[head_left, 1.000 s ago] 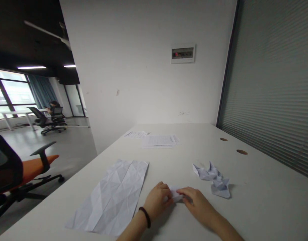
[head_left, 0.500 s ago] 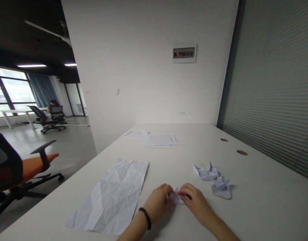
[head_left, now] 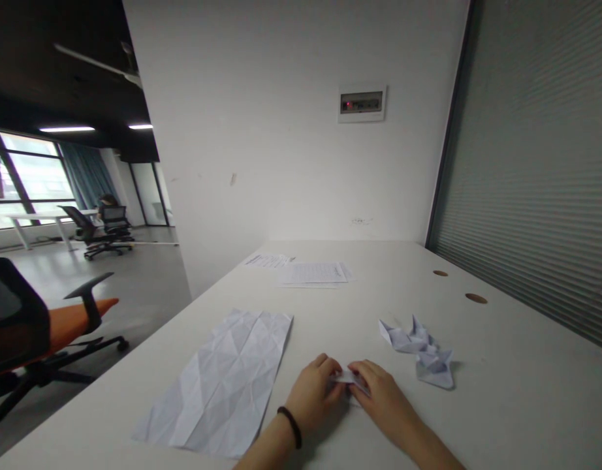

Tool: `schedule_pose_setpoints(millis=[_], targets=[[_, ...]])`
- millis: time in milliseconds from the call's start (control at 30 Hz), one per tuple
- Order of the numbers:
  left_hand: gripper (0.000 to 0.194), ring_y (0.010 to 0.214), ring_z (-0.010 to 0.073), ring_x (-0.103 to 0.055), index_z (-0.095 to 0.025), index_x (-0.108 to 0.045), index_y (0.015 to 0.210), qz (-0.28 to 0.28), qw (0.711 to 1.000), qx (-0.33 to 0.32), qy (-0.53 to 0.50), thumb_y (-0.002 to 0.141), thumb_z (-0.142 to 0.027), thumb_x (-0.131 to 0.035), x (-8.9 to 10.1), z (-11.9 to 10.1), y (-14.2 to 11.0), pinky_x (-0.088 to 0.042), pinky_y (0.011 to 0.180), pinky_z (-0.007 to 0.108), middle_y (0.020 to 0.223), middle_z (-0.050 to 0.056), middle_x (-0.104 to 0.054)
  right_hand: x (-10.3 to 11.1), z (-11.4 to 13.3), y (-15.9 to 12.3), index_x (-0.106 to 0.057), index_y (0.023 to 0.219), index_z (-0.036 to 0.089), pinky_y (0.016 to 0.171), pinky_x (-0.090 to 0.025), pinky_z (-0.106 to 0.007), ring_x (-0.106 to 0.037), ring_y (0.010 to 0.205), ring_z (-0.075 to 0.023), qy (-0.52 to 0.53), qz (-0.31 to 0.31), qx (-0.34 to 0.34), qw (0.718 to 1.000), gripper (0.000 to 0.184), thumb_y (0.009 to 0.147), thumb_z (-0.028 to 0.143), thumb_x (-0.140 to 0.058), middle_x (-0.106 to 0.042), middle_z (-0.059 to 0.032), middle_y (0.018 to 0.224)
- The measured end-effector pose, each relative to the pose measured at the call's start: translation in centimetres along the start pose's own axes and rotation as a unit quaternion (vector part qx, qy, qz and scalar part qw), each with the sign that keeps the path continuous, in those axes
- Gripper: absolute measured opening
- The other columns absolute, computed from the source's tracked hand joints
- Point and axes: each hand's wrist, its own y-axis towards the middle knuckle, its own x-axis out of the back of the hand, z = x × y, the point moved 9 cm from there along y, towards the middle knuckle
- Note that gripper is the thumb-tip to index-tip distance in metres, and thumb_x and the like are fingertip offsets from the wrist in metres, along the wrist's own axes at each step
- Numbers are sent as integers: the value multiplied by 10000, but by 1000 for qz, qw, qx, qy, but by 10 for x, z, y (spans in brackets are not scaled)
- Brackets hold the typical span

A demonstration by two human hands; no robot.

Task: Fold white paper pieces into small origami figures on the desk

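Observation:
My left hand [head_left: 315,390], with a dark band on its wrist, and my right hand [head_left: 383,397] meet over a small folded piece of white paper [head_left: 346,377] on the white table [head_left: 501,391]. Both hands pinch it with curled fingers, pressing it low against the tabletop. Most of the small piece is hidden by my fingers. A large creased white sheet [head_left: 222,378] lies flat just left of my left hand. Two folded paper figures [head_left: 421,350] sit right of my right hand.
Printed sheets [head_left: 311,273] lie farther back on the table. Two round cable holes [head_left: 476,298] are at the right, near a ribbed wall. An orange and black office chair [head_left: 31,326] stands left of the table. A person sits far off at the left.
The small folded paper, lifted slightly between my fingers half a second ago, is now pressed flatter on the table. My hands have stayed in nearly the same place.

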Motion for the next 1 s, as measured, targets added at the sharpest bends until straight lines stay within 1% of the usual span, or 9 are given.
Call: schedule_pose_setpoints(millis=[133,233,333,400,567,633,833,900,1000], targets=[[271,708,120,-523,-191,-528,916,-18,998,-10,-61,669,-82,-505,0,-5,0,-411,626,192,852,6,-549,2,-8,1,-570,837,195,679,-422,-258,-556,737,-163,52,-40,-24,998,243,681,96,-413,-609,-28,828],[250,748,123,-522,-195,-534,885,-54,995,-47,-75,690,-46,-489,9,-12,0,-411,672,202,848,1,-564,2,-14,1,-539,841,194,643,-432,-253,-565,700,-156,109,-70,-33,991,283,642,67,-384,-599,-23,823],[228,811,139,-516,-196,-575,842,-89,992,-81,-50,720,-28,-481,19,-17,-1,-395,736,229,842,7,-591,4,-14,2,-516,826,197,670,-440,-247,-566,750,-152,141,-79,-13,987,297,621,44,-365,-585,-24,853],[213,827,147,-511,-200,-618,805,-82,992,-92,-23,739,-42,-491,18,-16,-1,-388,745,233,836,13,-604,3,-10,2,-525,791,200,713,-433,-248,-553,802,-155,119,-59,5,991,288,608,33,-378,-579,-24,854],[127,727,126,-529,-205,-681,785,37,998,-51,21,726,-154,-581,-5,2,2,-395,660,191,802,14,-593,0,-3,-1,-582,747,200,781,-419,-254,-525,882,-163,47,21,14,999,236,641,47,-438,-575,-38,885],[119,711,116,-530,-221,-683,811,63,996,-54,23,713,-219,-616,-8,3,1,-390,642,177,825,3,-584,0,-1,-3,-603,765,204,803,-413,-242,-514,923,-158,49,34,21,998,241,643,48,-465,-567,-40,928],[126,692,110,-533,-258,-688,823,58,996,-41,57,739,-277,-595,-2,1,0,-364,635,179,810,-15,-588,-2,-6,-3,-647,723,209,793,-413,-252,-521,905,-169,52,30,8,998,69,682,208,-591,-576,-43,931],[158,655,103,-528,-243,-693,774,45,997,-12,64,779,-287,-541,-2,3,0,-350,607,185,779,-12,-583,-2,-8,0,-653,695,207,798,-402,-262,-524,896,-170,50,22,5,998,89,712,243,-574,-591,-42,911],[264,608,93,-516,-204,-682,677,16,996,60,69,816,-266,-467,-3,12,0,-320,559,194,719,-9,-568,-2,-15,5,-640,622,188,763,-403,-262,-542,851,-169,57,2,-13,998,173,740,257,-533,-613,-45,851]])
